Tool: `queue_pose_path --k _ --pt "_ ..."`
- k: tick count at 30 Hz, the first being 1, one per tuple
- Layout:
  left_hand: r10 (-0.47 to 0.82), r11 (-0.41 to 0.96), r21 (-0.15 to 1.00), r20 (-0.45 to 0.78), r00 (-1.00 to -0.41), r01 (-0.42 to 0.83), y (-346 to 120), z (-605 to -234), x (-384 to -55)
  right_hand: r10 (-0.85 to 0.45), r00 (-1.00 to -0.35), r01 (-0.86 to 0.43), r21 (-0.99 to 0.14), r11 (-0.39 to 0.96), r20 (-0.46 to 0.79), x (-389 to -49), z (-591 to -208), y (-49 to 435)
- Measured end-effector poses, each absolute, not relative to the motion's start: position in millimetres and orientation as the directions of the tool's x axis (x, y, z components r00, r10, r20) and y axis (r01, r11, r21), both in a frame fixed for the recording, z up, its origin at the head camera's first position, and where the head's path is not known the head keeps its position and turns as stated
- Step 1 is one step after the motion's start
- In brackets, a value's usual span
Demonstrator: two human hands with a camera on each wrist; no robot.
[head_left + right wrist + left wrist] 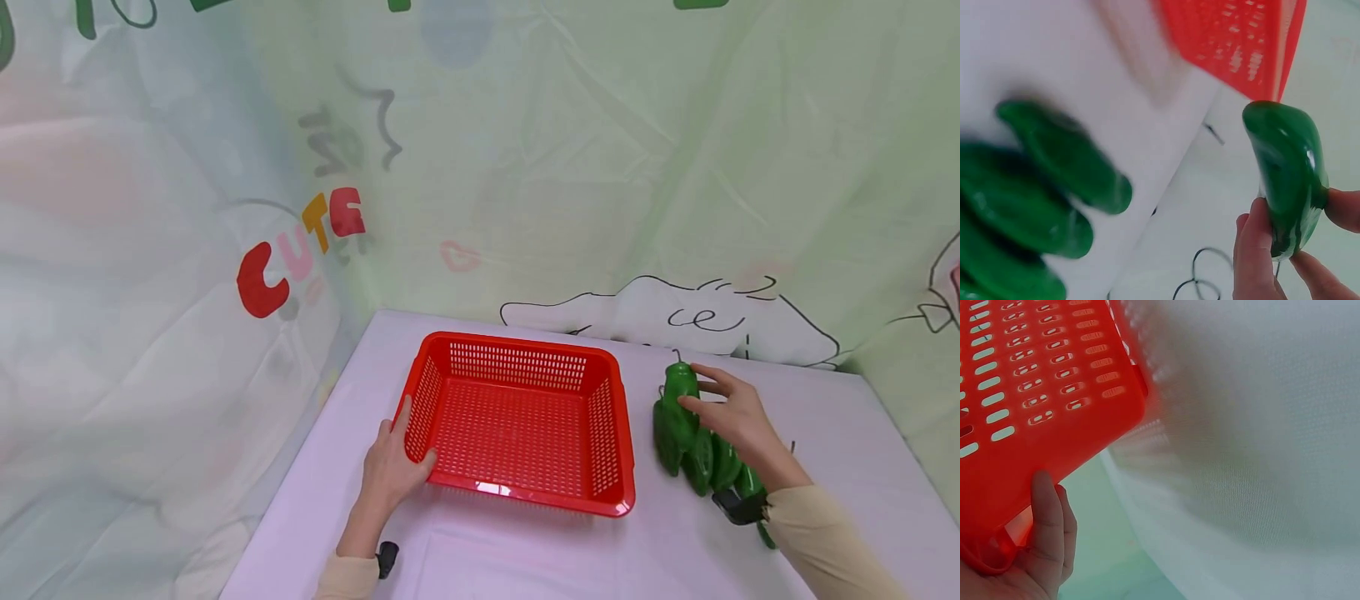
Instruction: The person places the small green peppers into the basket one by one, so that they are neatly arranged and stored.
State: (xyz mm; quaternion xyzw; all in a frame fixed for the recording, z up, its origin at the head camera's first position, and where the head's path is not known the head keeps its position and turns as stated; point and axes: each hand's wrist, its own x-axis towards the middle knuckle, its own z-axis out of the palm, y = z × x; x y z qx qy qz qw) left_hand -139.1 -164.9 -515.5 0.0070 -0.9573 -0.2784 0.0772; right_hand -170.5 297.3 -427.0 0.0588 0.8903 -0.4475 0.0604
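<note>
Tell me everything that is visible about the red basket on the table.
The basket is bright red, glossy plastic, rectangular, with a rolled rim and rounded corners. Its floor and all four walls are pierced with rows of small slots. It sits upright on the white table and holds nothing. The left hand grips its near left corner, thumb over the rim, fingers against the outer wall. The green peppers lie to its right, apart from it, where the right hand pinches one.
</note>
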Motion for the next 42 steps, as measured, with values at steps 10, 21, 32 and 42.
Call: queue_pose_path --k 10,21,32,42 --pt "-0.06 0.84 0.543 0.13 -0.99 0.021 -163.8 -516.2 -139.4 0.005 -0.99 0.118 -0.82 0.56 -0.139 -187.1 -416.9 256.0" --pt "-0.056 0.835 0.55 0.139 -0.989 0.03 -161.5 -517.6 -138.5 -0.021 -0.987 0.122 -0.839 0.529 -0.157 -195.8 -421.0 229.3" --pt "-0.049 0.838 0.544 0.155 -0.987 0.043 -160.9 -519.1 -140.6 -0.053 -0.986 0.114 -0.871 0.478 -0.158 -204.1 -425.7 196.9" --pt "-0.058 0.838 0.544 0.167 -0.984 0.043 -163.7 -517.0 -139.3 -0.132 -0.983 0.058 -0.892 0.449 -0.13 -213.1 -416.5 157.4"
